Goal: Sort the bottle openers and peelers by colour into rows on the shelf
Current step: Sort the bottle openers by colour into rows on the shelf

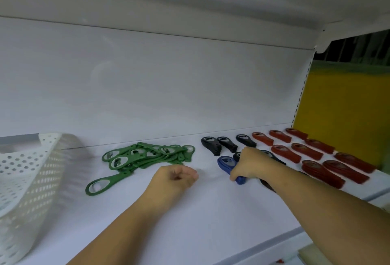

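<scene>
- Firmly, my right hand [251, 163] gripped the blue bottle opener [224, 162], which lay on the shelf [211, 212] right of the green pile [147, 156].
- Its long axis ran diagonally, with the ring head toward the back wall and the pile and the handle tip toward me.
- My fingers hid its middle.
- My left hand [175, 177], just nearer than the pile, was curled, with nothing visible in it.
- Some dark openers [228, 144] right of the pile were partly covered by my right hand and blurred.
</scene>
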